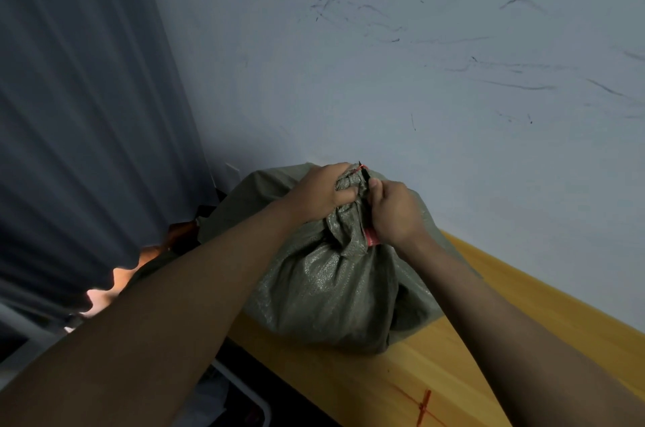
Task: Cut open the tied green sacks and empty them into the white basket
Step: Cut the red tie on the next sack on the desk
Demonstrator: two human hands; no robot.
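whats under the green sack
The green sack sits on a yellow wooden surface against the wall. The wood directly beneath it is covered, and its contents are hidden too, since its neck is still tied.

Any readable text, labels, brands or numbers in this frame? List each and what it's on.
None readable.
Green sack: no print visible.
Red item under the right hand: red-and-white patch, too blurred to read.
Wall: dark scuff marks only, no writing.
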